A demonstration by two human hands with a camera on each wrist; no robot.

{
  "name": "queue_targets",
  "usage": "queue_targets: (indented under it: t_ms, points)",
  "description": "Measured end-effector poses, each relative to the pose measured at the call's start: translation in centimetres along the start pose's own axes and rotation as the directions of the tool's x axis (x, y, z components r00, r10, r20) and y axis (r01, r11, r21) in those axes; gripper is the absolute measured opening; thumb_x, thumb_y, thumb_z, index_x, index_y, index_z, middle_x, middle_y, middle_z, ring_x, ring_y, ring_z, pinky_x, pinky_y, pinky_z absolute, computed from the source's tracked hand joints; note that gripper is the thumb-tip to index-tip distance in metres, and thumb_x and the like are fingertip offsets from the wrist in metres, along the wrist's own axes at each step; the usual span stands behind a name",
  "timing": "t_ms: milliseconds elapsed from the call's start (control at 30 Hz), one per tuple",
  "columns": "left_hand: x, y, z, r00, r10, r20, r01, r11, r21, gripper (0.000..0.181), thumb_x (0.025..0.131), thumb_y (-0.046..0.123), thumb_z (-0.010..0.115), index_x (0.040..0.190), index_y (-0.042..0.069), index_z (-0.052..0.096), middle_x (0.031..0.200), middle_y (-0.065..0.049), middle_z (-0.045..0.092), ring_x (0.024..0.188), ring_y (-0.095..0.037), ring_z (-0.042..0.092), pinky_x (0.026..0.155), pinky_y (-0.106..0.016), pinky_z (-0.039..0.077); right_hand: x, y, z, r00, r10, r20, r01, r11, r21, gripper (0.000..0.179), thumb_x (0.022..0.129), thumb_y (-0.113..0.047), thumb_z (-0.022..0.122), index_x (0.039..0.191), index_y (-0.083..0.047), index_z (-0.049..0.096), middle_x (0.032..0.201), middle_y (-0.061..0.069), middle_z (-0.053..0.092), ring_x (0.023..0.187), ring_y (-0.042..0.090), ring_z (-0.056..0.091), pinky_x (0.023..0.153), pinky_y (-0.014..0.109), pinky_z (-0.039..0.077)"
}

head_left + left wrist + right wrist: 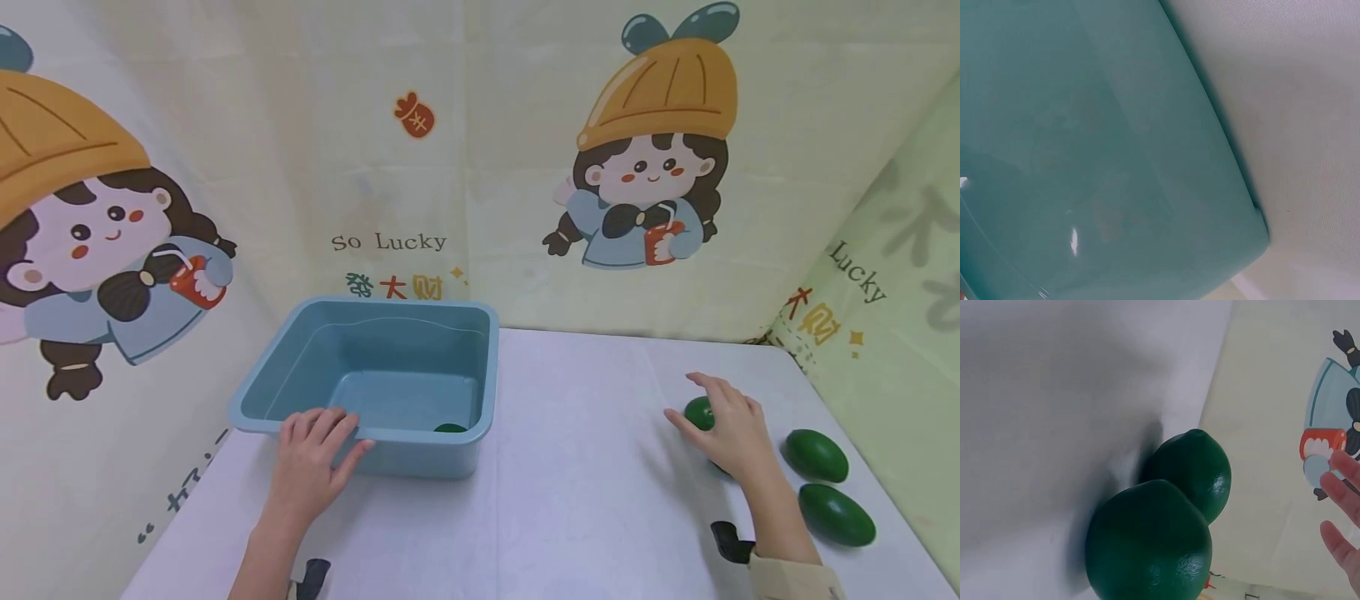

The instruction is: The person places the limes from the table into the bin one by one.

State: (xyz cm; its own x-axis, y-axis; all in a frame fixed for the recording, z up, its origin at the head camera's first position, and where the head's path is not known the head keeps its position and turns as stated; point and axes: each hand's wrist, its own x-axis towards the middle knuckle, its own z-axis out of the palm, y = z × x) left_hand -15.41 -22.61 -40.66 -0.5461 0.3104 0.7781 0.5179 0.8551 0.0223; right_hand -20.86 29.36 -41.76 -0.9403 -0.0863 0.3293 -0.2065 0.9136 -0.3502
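My left hand (311, 467) grips the near rim of a blue plastic basin (408, 333), fingers bent over the edge and thumb along it. The basin's smooth side (1116, 156) fills most of the left wrist view. Inside the basin, a bit of a green fruit (450, 428) shows above the near rim. My right hand (731, 429) hovers with thumb and fingers spread over a glossy green lemon-shaped fruit (697, 412). A second one is mostly hidden beneath this hand. The right wrist view shows a near fruit (1150, 544) and a farther fruit (1194, 469), with the fingers (1338, 547) apart from both.
Two more green fruits, one behind (815, 456) and one in front (837, 515), lie right of my right forearm near the table's right edge. A white cloth covers the table (570, 467). Printed cartoon curtains (502, 167) hang behind and at the sides.
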Motion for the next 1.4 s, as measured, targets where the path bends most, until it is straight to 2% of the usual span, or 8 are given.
queue_targets:
  t_ms: [433,733,1033,1400]
  points:
    - [0.2,-0.1,-0.2,1.000,-0.007,0.012,0.007,1.000,0.000,0.054,0.094,0.052,0.038,0.091,0.003,0.063,0.090,-0.012,0.055,0.084,-0.032,0.045,0.077,-0.047,0.030,-1.0,1.2,-0.5,0.998,0.054,0.024,-0.054,0.999,0.003,0.070,0.083,-0.046,0.062,0.130,-0.001,0.037,0.125,0.030,0.040,0.113,0.048,0.035,0.090,0.066,0.018]
    - [0.4,0.0,-0.1,0.999,0.009,-0.036,-0.010,1.000,-0.014,0.052,0.094,0.050,0.039,0.090,0.004,0.062,0.088,-0.012,0.055,0.082,-0.032,0.045,0.075,-0.047,0.030,-1.6,2.1,-0.8,0.996,0.081,0.036,-0.081,0.997,0.007,0.072,0.082,-0.046,0.063,0.131,-0.001,0.036,0.124,0.031,0.040,0.112,0.050,0.034,0.087,0.066,0.020]
    - [0.3,-0.2,-0.2,1.000,-0.006,0.002,0.006,1.000,-0.011,0.054,0.094,0.051,0.038,0.091,0.003,0.062,0.089,-0.012,0.055,0.083,-0.032,0.045,0.076,-0.047,0.030,-2.1,3.1,-0.6,0.991,0.120,0.055,-0.120,0.993,-0.007,0.074,0.082,-0.048,0.063,0.131,0.000,0.034,0.125,0.032,0.038,0.112,0.050,0.033,0.088,0.067,0.019]
    - [0.4,0.0,-0.1,1.000,-0.002,-0.020,0.001,1.000,-0.018,0.053,0.094,0.050,0.039,0.091,0.003,0.062,0.089,-0.011,0.055,0.082,-0.032,0.045,0.076,-0.047,0.030,-2.7,4.2,-0.4,0.982,0.169,0.087,-0.168,0.986,-0.021,0.078,0.082,-0.051,0.061,0.132,0.001,0.032,0.125,0.032,0.036,0.112,0.051,0.032,0.086,0.068,0.019]
